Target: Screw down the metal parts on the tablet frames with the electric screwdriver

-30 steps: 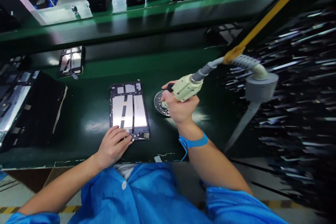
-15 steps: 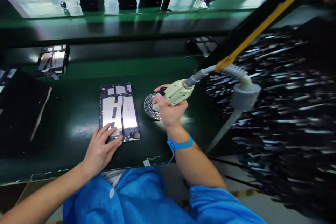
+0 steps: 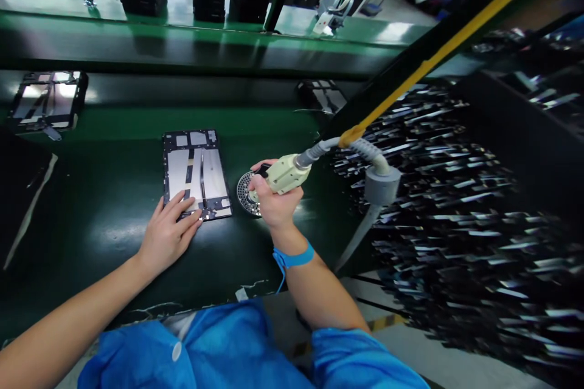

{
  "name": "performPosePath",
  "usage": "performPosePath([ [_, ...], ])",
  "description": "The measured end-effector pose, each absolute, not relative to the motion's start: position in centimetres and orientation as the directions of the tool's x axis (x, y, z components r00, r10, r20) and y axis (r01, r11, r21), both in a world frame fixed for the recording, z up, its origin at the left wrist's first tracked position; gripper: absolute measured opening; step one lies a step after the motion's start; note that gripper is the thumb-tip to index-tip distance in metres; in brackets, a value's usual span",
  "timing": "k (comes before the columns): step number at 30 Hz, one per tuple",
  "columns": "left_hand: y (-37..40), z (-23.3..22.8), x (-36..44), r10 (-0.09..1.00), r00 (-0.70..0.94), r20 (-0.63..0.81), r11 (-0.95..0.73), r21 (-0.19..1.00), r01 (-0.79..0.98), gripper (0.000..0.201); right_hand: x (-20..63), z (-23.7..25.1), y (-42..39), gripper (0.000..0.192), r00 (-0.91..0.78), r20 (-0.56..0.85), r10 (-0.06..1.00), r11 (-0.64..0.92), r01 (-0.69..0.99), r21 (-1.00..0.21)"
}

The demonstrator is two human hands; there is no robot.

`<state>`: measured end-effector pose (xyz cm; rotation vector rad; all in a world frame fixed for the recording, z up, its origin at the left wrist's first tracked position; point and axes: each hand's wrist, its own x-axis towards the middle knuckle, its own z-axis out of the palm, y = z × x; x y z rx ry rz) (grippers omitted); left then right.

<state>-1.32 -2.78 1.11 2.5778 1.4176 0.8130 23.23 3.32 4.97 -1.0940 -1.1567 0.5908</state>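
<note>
An opened tablet, its inner metal plate and dark ribbon strips showing, lies flat on the green work surface. My left hand rests on its lower left part with fingers spread and lying flat. My right hand is wrapped round a cream-coloured electric screwdriver. The tool's front end is over a round perforated screw plate, just right of the tablet. My fingers and the plate partly hide the tip. A grey cable runs from the screwdriver's rear to the upper right.
A dense rack of thin dark parts stands at the right. A black post with a yellow strap slants across. Other opened tablets lie at the back left and back centre. A dark block sits at left.
The view has swung to the right, so things appear further left in the picture. My left hand stays on the tablet, and my right hand still holds the screwdriver over the plate.
</note>
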Motion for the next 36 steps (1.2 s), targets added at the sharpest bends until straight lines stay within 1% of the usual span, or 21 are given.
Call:
performPosePath([
  [6,-2.8,1.2,-1.5,0.806,0.437,0.399,-0.571,0.336,0.749,0.02,23.0,4.8,3.2,0.015,0.346,0.433,0.833,0.412,0.136,-0.901],
  [14,-2.8,1.0,-1.7,0.815,0.436,0.381,-0.565,0.359,0.743,0.023,22.9,4.7,3.1,0.02,0.37,0.408,0.834,0.385,0.138,-0.913],
  [18,-2.9,1.0,-1.8,0.813,0.444,0.375,-0.569,0.355,0.742,0.023,22.9,4.7,3.1,0.018,0.369,0.388,0.845,0.361,0.142,-0.922],
  [23,-2.5,1.0,-1.5,0.816,0.43,0.386,-0.562,0.359,0.745,0.022,23.1,5.4,3.1,0.015,0.354,0.42,0.836,0.392,0.152,-0.907],
  [25,-1.9,0.9,-1.1,0.818,0.414,0.398,-0.556,0.368,0.745,0.022,22.9,6.1,3.2,0.014,0.351,0.43,0.832,0.425,0.095,-0.9],
  [29,-0.7,0.5,-0.6,0.816,0.395,0.422,-0.558,0.398,0.728,0.02,20.9,7.4,2.9,0.02,0.306,0.449,0.84,0.484,-0.046,-0.874],
  [34,-0.5,0.2,-0.7,0.825,0.394,0.406,-0.552,0.425,0.718,0.022,17.5,7.2,2.4,0.024,0.148,0.435,0.888,0.454,-0.138,-0.88],
  [36,-0.6,0.3,-0.7,0.828,0.399,0.393,-0.548,0.422,0.722,0.023,16.7,6.7,2.4,0.023,0.119,0.43,0.895,0.444,-0.143,-0.885],
])
